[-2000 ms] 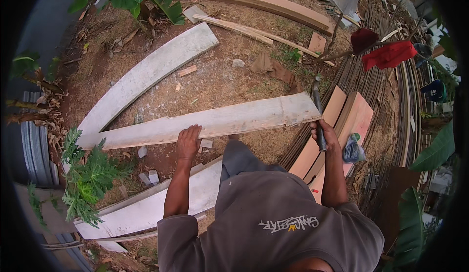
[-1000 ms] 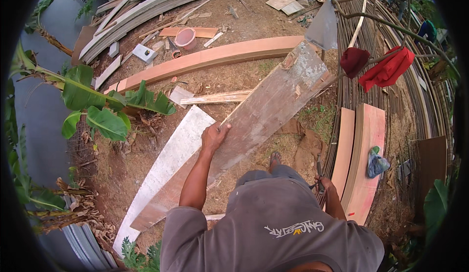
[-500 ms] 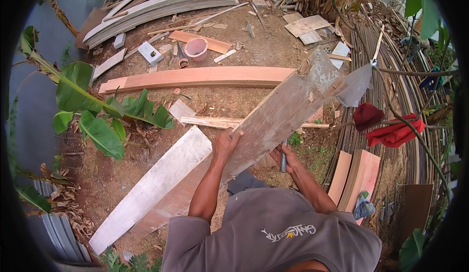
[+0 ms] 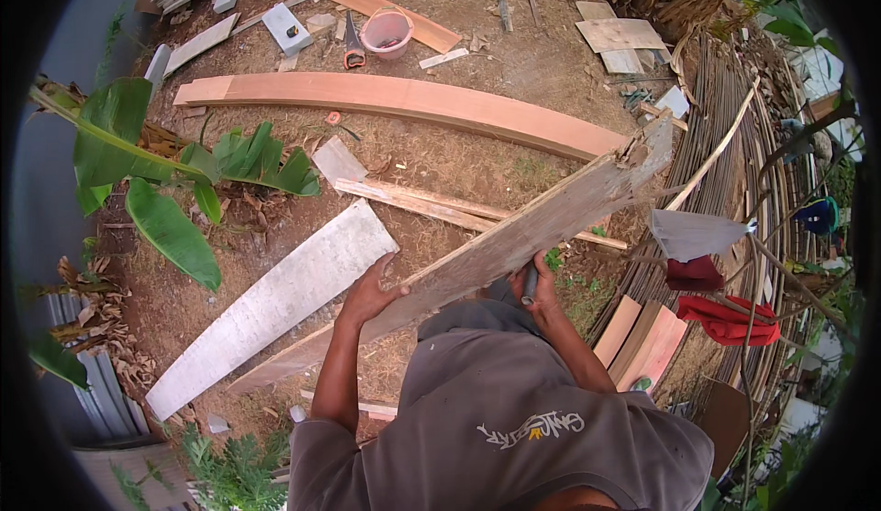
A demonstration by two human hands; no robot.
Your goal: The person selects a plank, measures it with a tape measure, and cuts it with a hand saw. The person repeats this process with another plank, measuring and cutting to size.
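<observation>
A long weathered board (image 4: 514, 240) is tilted, running from the lower left up to a ragged, chipped end at the upper right. My left hand (image 4: 372, 291) grips its upper edge near the middle. My right hand (image 4: 537, 282) is closed on a grey tool handle (image 4: 529, 282), against the board's lower edge; the tool's head is hidden behind the board. To the left of them a white, tapered board (image 4: 271, 305) lies on the ground.
Reddish planks (image 4: 404, 98) lie ahead, beside a saw (image 4: 353, 52), a pink bucket (image 4: 386, 32) and wood scraps. A banana plant (image 4: 172, 236) is on the left. Long strips (image 4: 684, 158), branches and red cloths (image 4: 725, 318) are on the right, with shorter planks (image 4: 642, 346).
The board was turned from its white face to the weathered face and swung up diagonally. My right hand has risen with the tool to the board's lower edge. The view has shifted.
</observation>
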